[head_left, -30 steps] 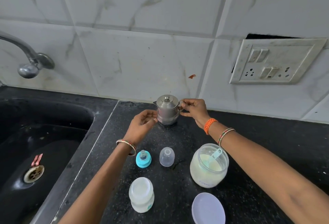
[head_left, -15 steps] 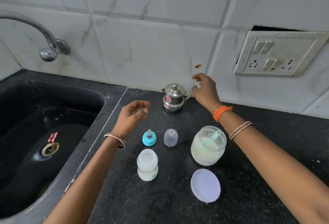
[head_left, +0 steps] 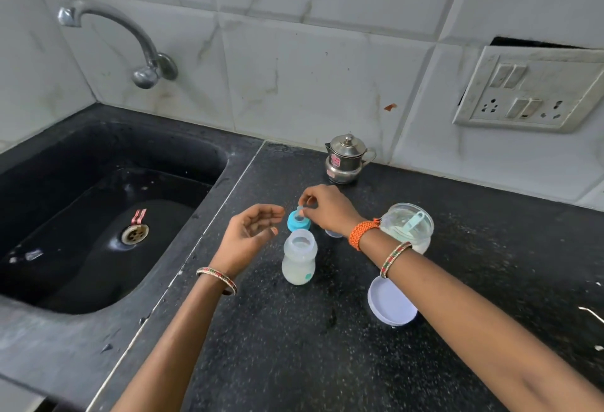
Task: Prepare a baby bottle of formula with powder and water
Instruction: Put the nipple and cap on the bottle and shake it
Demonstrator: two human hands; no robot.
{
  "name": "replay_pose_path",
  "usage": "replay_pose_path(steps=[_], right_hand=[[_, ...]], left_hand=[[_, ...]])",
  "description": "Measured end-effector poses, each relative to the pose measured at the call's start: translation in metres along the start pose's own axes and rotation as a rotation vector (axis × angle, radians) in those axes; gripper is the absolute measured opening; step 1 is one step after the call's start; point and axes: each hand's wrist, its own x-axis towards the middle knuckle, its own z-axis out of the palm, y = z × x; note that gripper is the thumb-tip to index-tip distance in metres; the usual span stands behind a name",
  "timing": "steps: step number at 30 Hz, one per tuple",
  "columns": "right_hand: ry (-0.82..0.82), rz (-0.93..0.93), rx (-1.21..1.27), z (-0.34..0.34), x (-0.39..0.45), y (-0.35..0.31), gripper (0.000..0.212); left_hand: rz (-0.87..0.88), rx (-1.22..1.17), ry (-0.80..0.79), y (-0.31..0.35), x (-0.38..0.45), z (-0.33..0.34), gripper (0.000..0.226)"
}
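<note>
Countertop (head_left: 327, 362) of black stone carries all items, with the sink (head_left: 98, 202) at left. Powder jar (head_left: 407, 228) stands open at right, scoop inside, its lid (head_left: 390, 305) lying nearer. Steel pot (head_left: 347, 159) stands far, by the wall. Baby bottle (head_left: 299, 258) stands uncapped at centre. Right hand (head_left: 327, 209) pinches the nipple of the blue collar (head_left: 296, 220) just beyond the bottle. Left hand (head_left: 251, 235) hovers beside, fingers relaxed, holding nothing.

White marble-look tile wall (head_left: 294, 84); black speckled counter (head_left: 294, 346); black sink (head_left: 81, 215); chrome tap (head_left: 130, 35); switchboard (head_left: 529, 91).
</note>
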Motion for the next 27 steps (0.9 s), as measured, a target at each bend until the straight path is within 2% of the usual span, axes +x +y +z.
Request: replay_pose_path(steps=[5, 8, 11, 13, 15, 17, 20, 23, 27], right_hand=[[0.052, 0.015, 0.031, 0.003, 0.001, -0.001, 0.010], [0.166, 0.024, 0.185, -0.011, -0.008, -0.006, 0.010], [0.291, 0.122, 0.521, -0.029, -0.034, -0.014, 0.009], [0.309, 0.211, 0.839, -0.035, -0.056, -0.018, 0.006], [0.322, 0.244, 1.008, -0.033, -0.078, -0.020, 0.009], [0.348, 0.225, 0.978, -0.027, -0.093, -0.021, 0.011], [0.379, 0.148, 0.760, -0.016, -0.100, -0.021, 0.011], [0.370, 0.026, 0.515, -0.009, -0.099, -0.027, 0.009], [0.348, -0.127, 0.381, -0.008, -0.102, -0.036, 0.011]], left_hand=[[-0.011, -0.045, 0.033, -0.011, -0.019, -0.002, 0.040], [-0.031, -0.063, 0.003, -0.019, -0.031, 0.002, 0.042], [-0.037, -0.086, -0.032, -0.024, -0.040, 0.008, 0.042], [-0.035, -0.077, -0.049, -0.025, -0.044, 0.014, 0.044], [-0.044, -0.042, -0.072, -0.026, -0.047, 0.020, 0.050], [-0.036, 0.024, -0.079, -0.028, -0.048, 0.024, 0.058], [-0.018, 0.116, -0.063, -0.033, -0.046, 0.029, 0.069], [0.008, 0.183, -0.034, -0.036, -0.046, 0.035, 0.060], [0.026, 0.218, 0.026, -0.044, -0.049, 0.038, 0.053]])
